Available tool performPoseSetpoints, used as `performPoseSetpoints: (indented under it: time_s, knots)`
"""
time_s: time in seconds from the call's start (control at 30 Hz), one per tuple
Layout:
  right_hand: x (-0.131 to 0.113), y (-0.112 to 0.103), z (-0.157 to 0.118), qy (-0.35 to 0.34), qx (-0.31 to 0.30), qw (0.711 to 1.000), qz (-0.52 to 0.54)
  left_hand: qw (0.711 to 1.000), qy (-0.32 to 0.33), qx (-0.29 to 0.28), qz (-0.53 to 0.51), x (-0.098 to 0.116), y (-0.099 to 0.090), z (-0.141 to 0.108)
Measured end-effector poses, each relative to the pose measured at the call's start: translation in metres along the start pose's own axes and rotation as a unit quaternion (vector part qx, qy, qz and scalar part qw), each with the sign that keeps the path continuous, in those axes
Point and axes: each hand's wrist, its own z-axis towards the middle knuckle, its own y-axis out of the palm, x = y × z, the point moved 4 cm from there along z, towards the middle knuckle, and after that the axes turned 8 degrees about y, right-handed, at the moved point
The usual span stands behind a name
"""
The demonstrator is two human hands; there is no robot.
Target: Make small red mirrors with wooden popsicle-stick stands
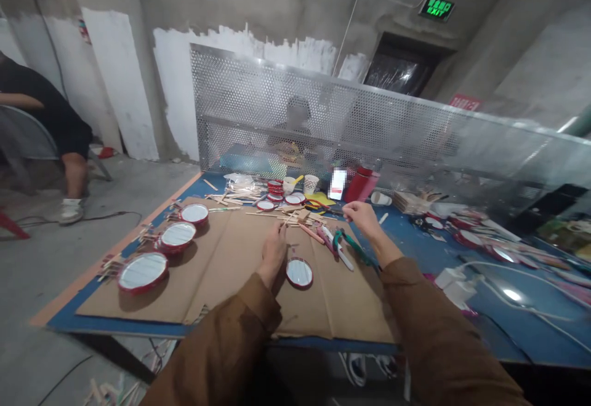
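Observation:
My left hand is closed, fingertips pinched together beside a pile of thin wooden sticks; what it holds, if anything, is too small to name. My right hand is raised further right, thumb and fingers pinched near a dark, thin tip; I cannot make out what is in it. Just below my left hand lies a small round mirror with a red rim, on the cardboard sheet. Between my hands lie green-handled pliers and several pen-like tools. Red-handled pliers lie behind the sticks.
Stacked red-rimmed mirrors with sticks line the cardboard's left side. Paper cups, a phone and a red bottle stand at the back, before a perforated metal screen. Cables and chargers lie right. A person sits far left.

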Motion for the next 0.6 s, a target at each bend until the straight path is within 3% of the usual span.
performPoseSetpoints:
  time_s: [0.13, 0.3, 0.37, 0.47, 0.6]
  knots:
    - [-0.008, 0.026, -0.043, -0.035, -0.011, 0.999, 0.027, 0.999, 0.04, 0.021, 0.027, 0.0, -0.003, 0.001]
    - [-0.017, 0.058, -0.093, -0.135, -0.009, 0.99, 0.049, 0.998, 0.037, 0.036, 0.025, -0.003, -0.006, 0.004]
    - [-0.022, 0.07, -0.107, -0.183, -0.082, 0.98, 0.007, 0.999, 0.025, 0.041, 0.011, -0.004, -0.007, 0.004]
    - [-0.03, 0.083, -0.128, -0.268, -0.228, 0.935, -0.056, 0.999, 0.0, 0.042, 0.007, -0.004, -0.012, 0.004]
    - [-0.033, 0.085, -0.143, -0.277, -0.264, 0.915, -0.13, 1.0, -0.015, 0.021, 0.014, -0.003, -0.018, 0.004]
